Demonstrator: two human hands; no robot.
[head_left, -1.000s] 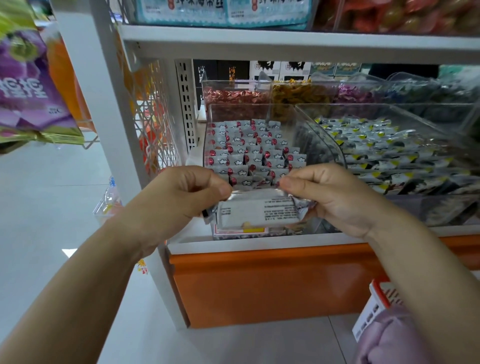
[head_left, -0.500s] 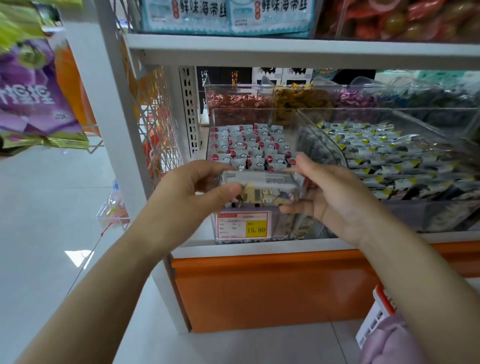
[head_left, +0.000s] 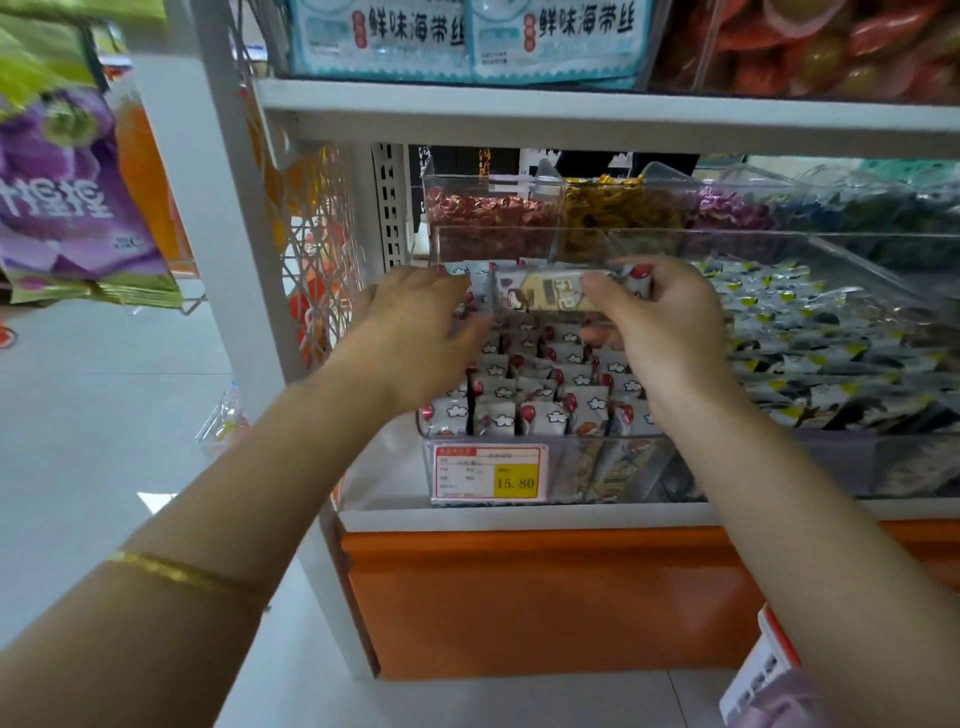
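The right hand (head_left: 660, 332) holds a long snack packet (head_left: 545, 296) by its right end. Its grip is closed on the wrapper, with the thumb on the near face and the fingers curled behind. The packet lies level, printed side toward the camera, above the back half of a clear bin (head_left: 587, 470) on the bottom shelf (head_left: 519, 512). Its left end is free.

The left hand (head_left: 421, 332) reaches into the same bin at its left side. Its grip is loose, with the fingers stretched forward over the small packets (head_left: 540, 410) that stand in rows inside. The hand is blurred, and whether the fingertips touch those packets cannot be told. It is just beside the held packet but apart from it.

A price label (head_left: 488, 472) sits on the bin's front wall. A gold bracelet (head_left: 176, 571) circles the left forearm.
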